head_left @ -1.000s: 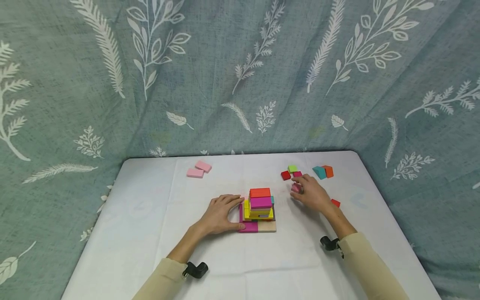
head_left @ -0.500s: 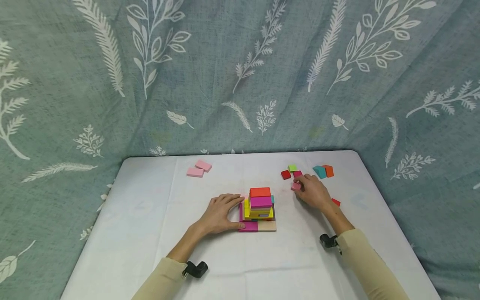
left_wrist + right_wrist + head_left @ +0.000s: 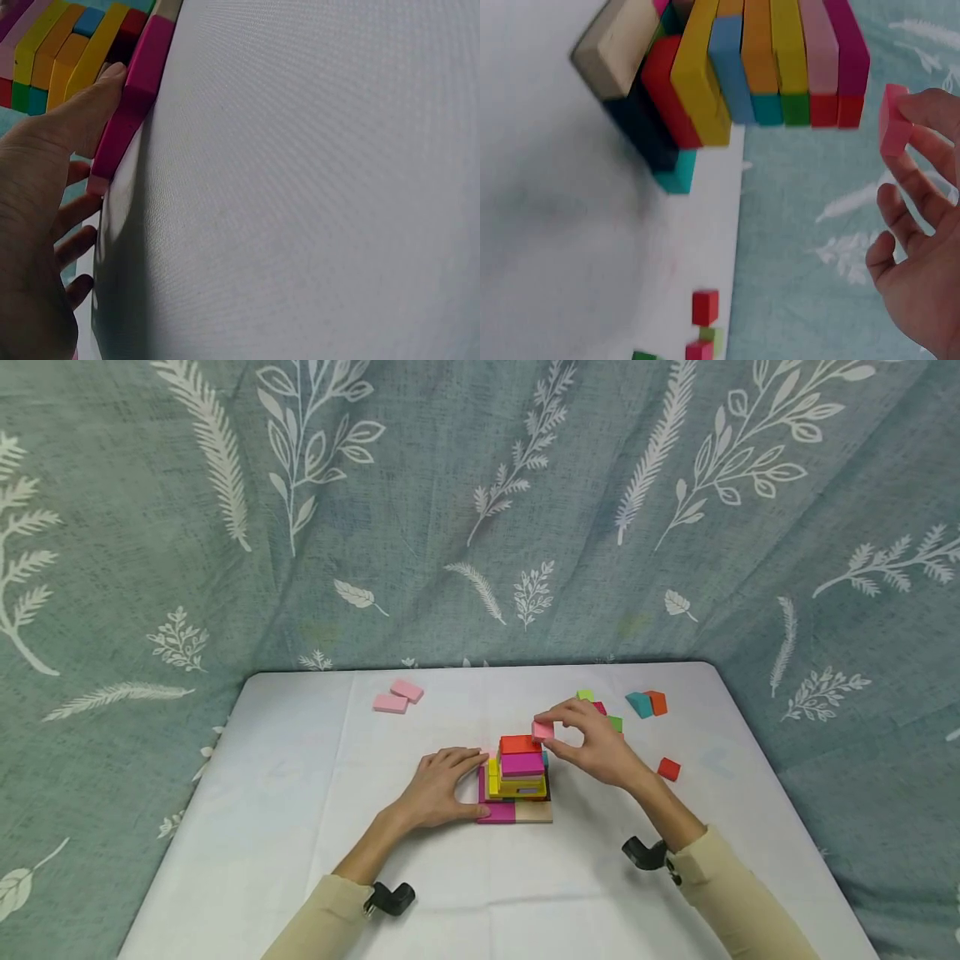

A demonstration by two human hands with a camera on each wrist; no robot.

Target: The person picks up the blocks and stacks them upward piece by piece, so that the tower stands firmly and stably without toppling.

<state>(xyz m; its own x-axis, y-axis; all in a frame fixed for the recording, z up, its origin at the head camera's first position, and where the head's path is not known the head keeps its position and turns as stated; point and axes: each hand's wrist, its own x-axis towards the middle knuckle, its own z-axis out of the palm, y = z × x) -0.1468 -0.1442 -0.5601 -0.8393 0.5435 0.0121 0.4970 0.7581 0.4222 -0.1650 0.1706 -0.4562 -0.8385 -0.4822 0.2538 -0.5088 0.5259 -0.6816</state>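
Note:
A tower of coloured wooden blocks (image 3: 522, 767) stands on the white table, wider at its base, with magenta and red-orange blocks on top. My left hand (image 3: 438, 789) holds the base at its left side. In the left wrist view the thumb lies on a magenta base block (image 3: 142, 82), the other fingers behind it. My right hand (image 3: 592, 747) pinches a small pink block (image 3: 543, 732) between thumb and fingertips, beside the tower's top. In the right wrist view this pink block (image 3: 895, 120) is just beyond the top magenta block (image 3: 847, 49), with a gap between.
Two pink blocks (image 3: 391, 704) lie at the back left. Behind my right hand are several small blocks, among them a lime one (image 3: 584, 694), partly hidden. Teal (image 3: 640, 704) and orange (image 3: 658, 702) blocks lie back right; a red block (image 3: 669, 768) lies near my right forearm.
My right hand has picked up the pink block from the table and carried it left and up to the tower's top. The left hand has stayed at the base.

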